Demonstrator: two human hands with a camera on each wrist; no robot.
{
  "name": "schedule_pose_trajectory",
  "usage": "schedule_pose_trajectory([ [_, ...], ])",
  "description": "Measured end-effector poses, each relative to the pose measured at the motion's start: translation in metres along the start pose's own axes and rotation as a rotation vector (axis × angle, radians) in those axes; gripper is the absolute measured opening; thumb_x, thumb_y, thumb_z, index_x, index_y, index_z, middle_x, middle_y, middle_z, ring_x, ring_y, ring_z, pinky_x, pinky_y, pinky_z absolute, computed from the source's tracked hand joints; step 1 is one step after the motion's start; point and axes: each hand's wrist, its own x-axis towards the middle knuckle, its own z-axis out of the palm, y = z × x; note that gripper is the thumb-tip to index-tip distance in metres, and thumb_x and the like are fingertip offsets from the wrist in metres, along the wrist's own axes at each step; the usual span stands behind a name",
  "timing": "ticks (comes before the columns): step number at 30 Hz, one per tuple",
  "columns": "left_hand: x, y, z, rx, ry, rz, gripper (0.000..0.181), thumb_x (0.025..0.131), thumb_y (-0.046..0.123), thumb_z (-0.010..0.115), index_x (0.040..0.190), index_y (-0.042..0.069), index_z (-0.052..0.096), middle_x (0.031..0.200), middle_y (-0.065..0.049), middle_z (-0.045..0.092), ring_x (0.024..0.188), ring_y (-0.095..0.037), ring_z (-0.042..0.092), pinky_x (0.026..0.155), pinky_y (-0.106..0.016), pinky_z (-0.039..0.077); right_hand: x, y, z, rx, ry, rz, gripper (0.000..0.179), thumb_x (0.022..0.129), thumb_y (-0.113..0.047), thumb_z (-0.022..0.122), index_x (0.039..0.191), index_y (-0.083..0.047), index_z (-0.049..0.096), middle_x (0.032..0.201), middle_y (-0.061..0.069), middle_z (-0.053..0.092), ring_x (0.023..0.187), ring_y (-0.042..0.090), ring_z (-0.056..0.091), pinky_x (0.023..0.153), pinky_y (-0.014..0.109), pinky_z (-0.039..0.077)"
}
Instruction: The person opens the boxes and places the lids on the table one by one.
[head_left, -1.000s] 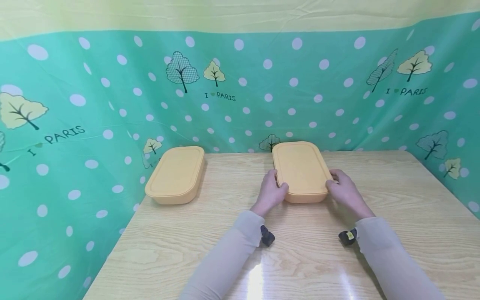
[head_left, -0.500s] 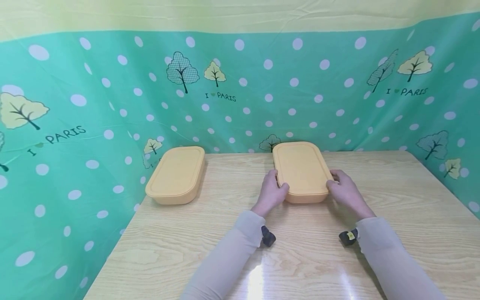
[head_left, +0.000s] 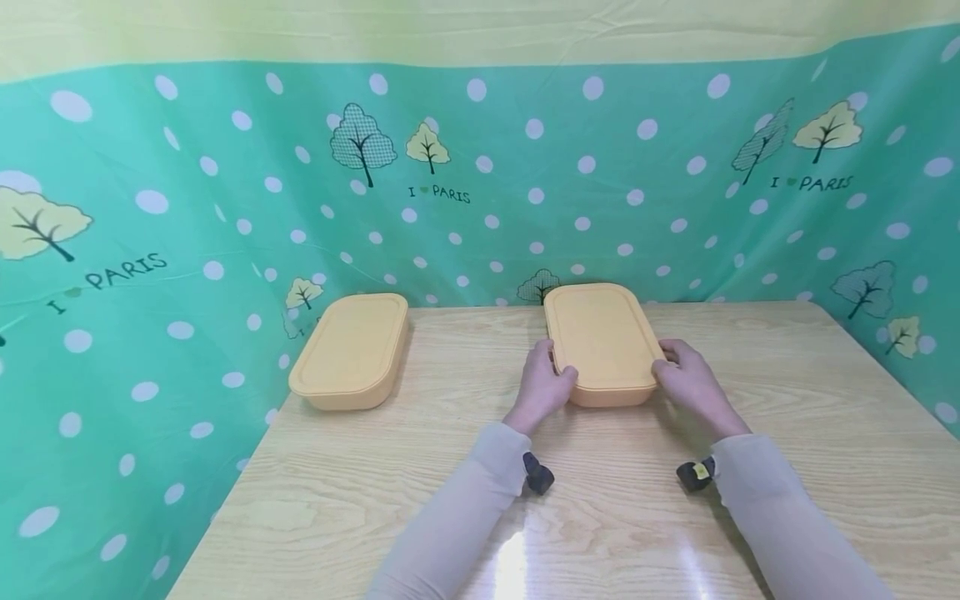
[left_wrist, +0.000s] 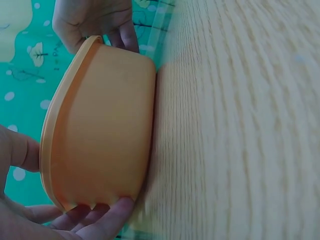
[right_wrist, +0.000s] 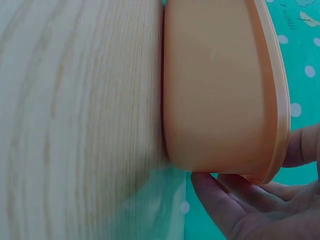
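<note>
A yellow-orange lidded food container point(head_left: 603, 337), a rounded rectangle, sits on the wooden table near its back edge. My left hand point(head_left: 542, 385) grips its left side, thumb on the lid's front corner. On the opposite side my right hand point(head_left: 693, 385) holds it the same way. In the left wrist view the fingers point(left_wrist: 112, 217) press along the container's side wall, and its base lies along the tabletop. The right wrist view has the fingertips point(right_wrist: 205, 185) against the wall below the lid rim, with the thumb at the lid edge.
A second matching lidded container point(head_left: 352, 350) stands at the table's left edge. Behind and to the left hangs a green polka-dot curtain point(head_left: 450, 167) with printed trees. The wooden table point(head_left: 600, 517) spreads out in front. Small dark wrist cameras point(head_left: 696, 473) sit at the sleeve cuffs.
</note>
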Motion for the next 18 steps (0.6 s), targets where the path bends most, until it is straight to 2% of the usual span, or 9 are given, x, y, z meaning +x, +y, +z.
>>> schedule_pose_trajectory([
  [18,0.0022,0.0040,0.0092,-0.055,0.003,-0.023,0.061,0.087,0.013,0.056,0.142,-0.001,0.034,0.120,-0.013,0.050,0.102,-0.018,0.053,0.082,-0.024,0.049,-0.0009,0.0042,-0.0079,0.047,-0.007,0.029,0.061,0.092,-0.015,0.036,0.146,0.007,0.021,0.142,0.031,0.035,0.126,0.044,0.039,0.102,0.057,0.035],
])
